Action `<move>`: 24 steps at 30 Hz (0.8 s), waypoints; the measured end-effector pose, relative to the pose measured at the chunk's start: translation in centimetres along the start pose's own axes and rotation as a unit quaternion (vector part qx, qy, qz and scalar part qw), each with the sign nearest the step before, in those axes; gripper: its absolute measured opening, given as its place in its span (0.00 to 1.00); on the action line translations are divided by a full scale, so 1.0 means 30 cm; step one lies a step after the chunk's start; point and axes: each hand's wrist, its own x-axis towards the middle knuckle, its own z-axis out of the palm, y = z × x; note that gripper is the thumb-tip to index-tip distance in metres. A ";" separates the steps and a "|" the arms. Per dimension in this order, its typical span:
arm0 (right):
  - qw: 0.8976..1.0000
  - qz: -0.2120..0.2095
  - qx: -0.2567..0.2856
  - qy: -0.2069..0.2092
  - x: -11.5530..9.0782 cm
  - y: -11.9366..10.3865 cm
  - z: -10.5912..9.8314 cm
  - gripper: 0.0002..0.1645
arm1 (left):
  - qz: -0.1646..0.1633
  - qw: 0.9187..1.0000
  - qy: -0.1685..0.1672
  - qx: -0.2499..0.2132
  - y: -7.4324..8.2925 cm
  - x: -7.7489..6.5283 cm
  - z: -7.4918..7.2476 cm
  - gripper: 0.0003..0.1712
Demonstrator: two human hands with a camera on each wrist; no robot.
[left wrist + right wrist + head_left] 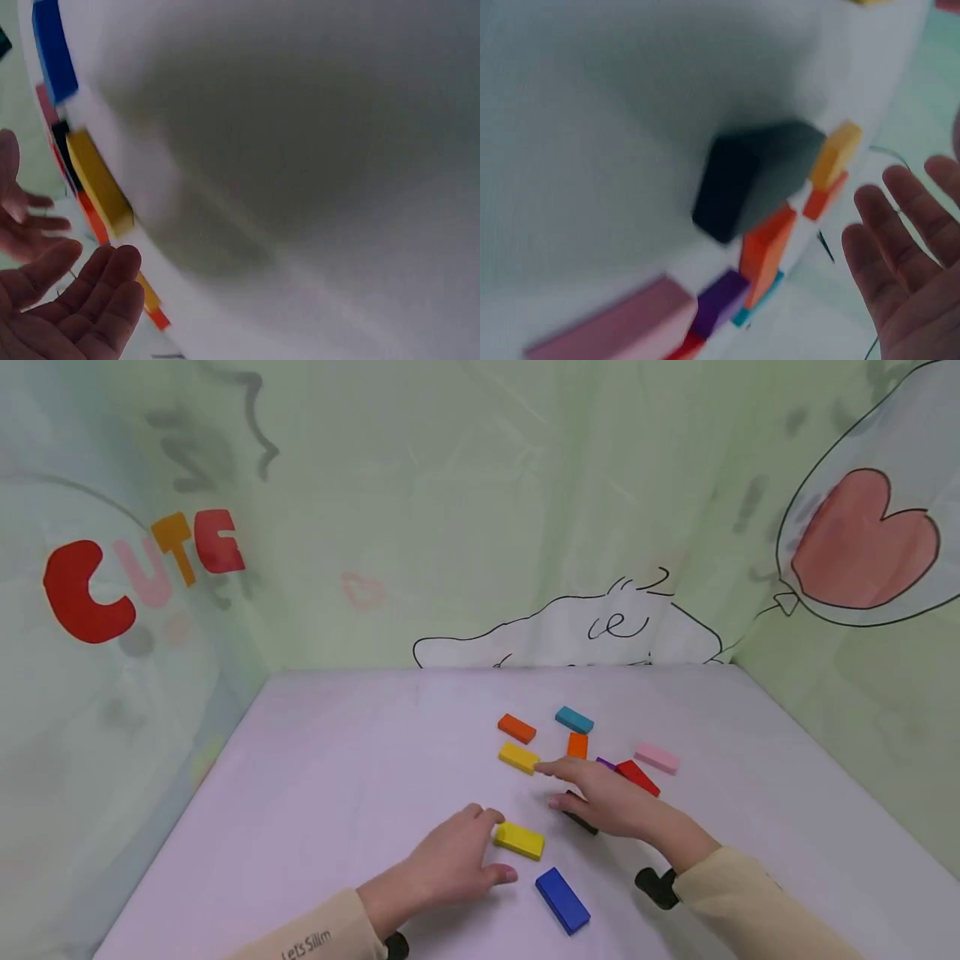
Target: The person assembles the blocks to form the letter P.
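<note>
My left hand [459,856] hovers over the table, its fingertips right at the left end of a yellow block [520,841] and its thumb apart. Nothing is between thumb and fingers; the left wrist view shows these fingers [105,300] loosely bent. A blue block [562,900] lies nearer to me, right of that thumb. My right hand [607,797] reaches over a black block [583,823], partly hiding it, with its fingertips beside the farther yellow block [517,757]. In the right wrist view its fingers [900,232] are extended and hold nothing.
Beyond the right hand lie two orange blocks [517,728], a teal block [574,720], a purple block [606,764], a red block [639,778] and a pink block [657,757]. Printed curtains [337,527] stand around the pale table [337,752].
</note>
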 end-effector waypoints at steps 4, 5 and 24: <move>0.997 -0.019 0.011 -0.068 0.032 -0.026 0.053 0.27 | -0.009 1.000 -0.019 -0.014 0.066 -0.007 0.078 0.34; 0.996 -0.021 0.011 -0.084 0.038 -0.032 0.061 0.28 | -0.011 1.000 -0.023 -0.016 0.078 -0.006 0.092 0.34; 0.988 0.006 0.007 -0.151 0.043 -0.047 0.069 0.30 | -0.026 0.999 -0.033 0.033 0.179 0.023 0.167 0.54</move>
